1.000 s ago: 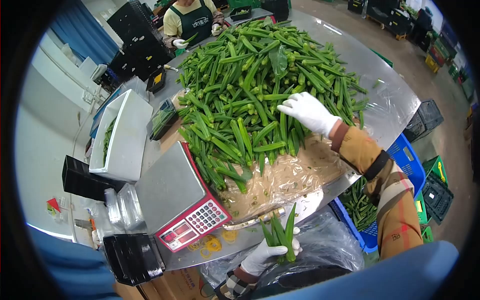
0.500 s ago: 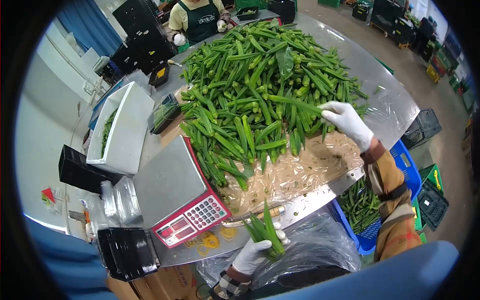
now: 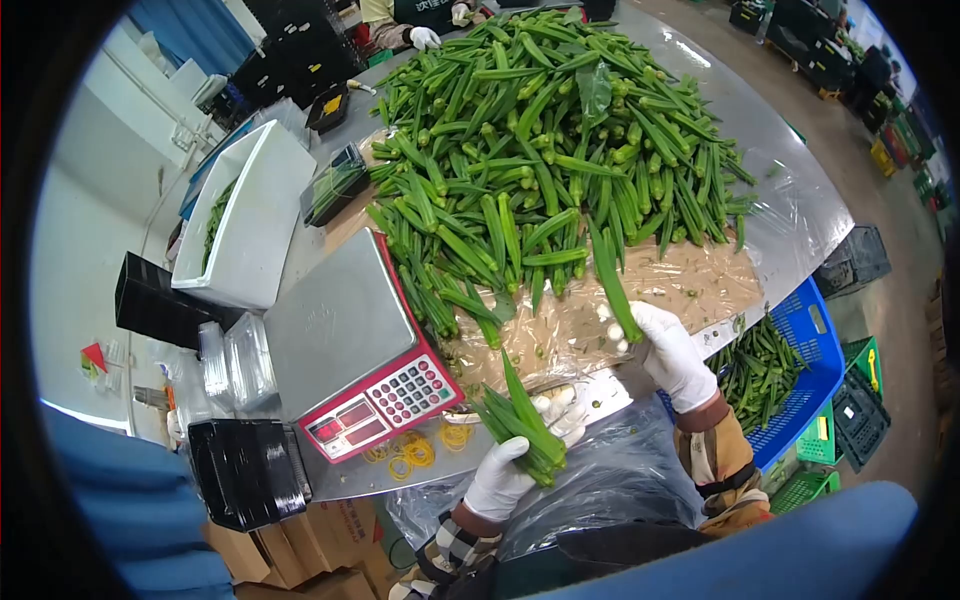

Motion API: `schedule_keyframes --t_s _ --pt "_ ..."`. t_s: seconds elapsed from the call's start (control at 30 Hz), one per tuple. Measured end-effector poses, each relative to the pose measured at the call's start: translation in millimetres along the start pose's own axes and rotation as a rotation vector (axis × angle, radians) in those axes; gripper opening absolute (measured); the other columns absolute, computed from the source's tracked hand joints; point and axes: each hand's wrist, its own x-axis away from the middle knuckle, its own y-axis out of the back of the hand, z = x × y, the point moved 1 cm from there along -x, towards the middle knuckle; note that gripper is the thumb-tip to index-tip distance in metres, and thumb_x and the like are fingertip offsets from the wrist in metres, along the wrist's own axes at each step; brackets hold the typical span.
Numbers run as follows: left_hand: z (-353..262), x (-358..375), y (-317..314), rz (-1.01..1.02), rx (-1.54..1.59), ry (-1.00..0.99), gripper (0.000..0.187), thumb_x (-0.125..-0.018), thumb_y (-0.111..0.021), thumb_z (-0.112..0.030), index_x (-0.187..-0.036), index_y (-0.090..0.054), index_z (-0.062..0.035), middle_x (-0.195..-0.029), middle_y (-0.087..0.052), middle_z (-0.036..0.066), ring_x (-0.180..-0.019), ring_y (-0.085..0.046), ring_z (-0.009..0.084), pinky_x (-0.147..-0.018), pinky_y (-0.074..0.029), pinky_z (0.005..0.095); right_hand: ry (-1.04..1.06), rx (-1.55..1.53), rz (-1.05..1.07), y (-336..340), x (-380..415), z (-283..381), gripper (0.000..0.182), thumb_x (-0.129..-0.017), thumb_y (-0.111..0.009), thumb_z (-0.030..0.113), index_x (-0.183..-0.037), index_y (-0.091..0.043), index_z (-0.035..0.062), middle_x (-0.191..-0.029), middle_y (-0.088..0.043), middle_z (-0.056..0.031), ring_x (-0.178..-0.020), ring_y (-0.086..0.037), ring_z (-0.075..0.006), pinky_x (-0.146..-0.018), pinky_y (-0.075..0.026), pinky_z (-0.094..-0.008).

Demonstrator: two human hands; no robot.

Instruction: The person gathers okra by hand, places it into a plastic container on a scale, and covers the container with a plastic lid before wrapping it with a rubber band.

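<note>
well to the left of the left hand, a stack of glossy black trays (image 3: 245, 470) stands near the table's edge, with thin clear plastic boxes (image 3: 245, 362) behind it. farther beyond the left hand, a deep white foam box (image 3: 277, 235), smooth-walled and oblong, holds green pods (image 3: 216, 228). next to it lies a small black tray (image 3: 345, 203) with greens under shiny film. nearer that hand is a red-framed scale (image 3: 355, 330) with a flat metal plate, and loose yellow rubber bands (image 3: 415, 453) beside it.

the white-gloved left hand (image 3: 500, 480) is curled firmly round a small bunch of okra (image 3: 525, 430), slim tips pointing up and away. beyond both hands rises a big heap of ridged, tapering okra pods (image 3: 540, 160), its near edge over a brown sheet (image 3: 700, 280) under crinkled clear film.

the white-gloved right hand (image 3: 668, 355) is closed on the near end of one long pod (image 3: 612, 280); its far end reaches toward the heap, and whether it touches i cannot tell. right of this hand, a slotted blue plastic crate (image 3: 818, 325) holds more okra (image 3: 757, 385).
</note>
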Motion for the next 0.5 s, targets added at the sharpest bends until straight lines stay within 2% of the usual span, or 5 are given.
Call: schedule_keyframes --t_s 0.1,0.17,0.27,0.3,0.5 --pt "1 -7 -8 -0.037 0.014 -0.063 0.069 -0.086 -0.068 -0.031 -0.146 -0.042 -0.0125 -0.156 -0.034 0.018 -0.144 -0.031 0.0388 -0.12 -0.021 0.0565 -0.004 0.29 -0.081 -29 15 -11 0.027 -0.098 -0.062 0.02 -0.116 -0.067 -0.0001 -0.092 -0.067 -0.0056 -0.079 -0.063 -0.0122 -0.076 -0.052 -0.0279" --pt "1 -8 -2 -0.062 0.046 -0.077 0.072 -0.087 -0.067 -0.037 -0.149 -0.038 -0.0137 -0.155 -0.036 0.017 -0.143 -0.034 0.0364 -0.12 -0.022 0.0559 0.239 0.813 0.082 -50 28 -24 0.023 -0.092 -0.07 0.013 -0.111 -0.07 0.0009 -0.093 -0.067 -0.0071 -0.082 -0.066 -0.0137 -0.075 -0.052 -0.0279" --pt "1 -9 16 -0.124 0.125 -0.098 0.075 -0.088 -0.066 -0.045 -0.151 -0.035 -0.0165 -0.149 -0.043 0.016 -0.138 -0.041 0.035 -0.118 -0.024 0.0591 0.405 0.89 0.164 -65 19 -28 0.023 -0.085 -0.075 0.015 -0.106 -0.073 0.006 -0.085 -0.065 -0.0066 -0.077 -0.065 -0.0193 -0.069 -0.052 -0.0297" --pt "0 -8 14 -0.118 0.131 -0.121 0.075 -0.088 -0.066 -0.045 -0.151 -0.035 -0.0175 -0.148 -0.044 0.015 -0.138 -0.042 0.0352 -0.118 -0.024 0.0601 0.269 0.779 0.158 -62 10 -22 0.021 -0.085 -0.076 0.018 -0.101 -0.073 0.0058 -0.09 -0.065 -0.0067 -0.078 -0.065 -0.0204 -0.069 -0.052 -0.0305" --pt "-9 -5 7 -0.053 0.109 -0.159 0.077 -0.089 -0.065 -0.044 -0.153 -0.03 -0.019 -0.143 -0.049 0.014 -0.136 -0.044 0.0348 -0.114 -0.031 0.062 0.877 1.535 -0.311 -28 -97 -7 0.033 -0.079 -0.072 0.011 -0.111 -0.071 0.009 -0.097 -0.066 -0.0103 -0.095 -0.06 -0.0319 -0.087 -0.049 -0.0414"
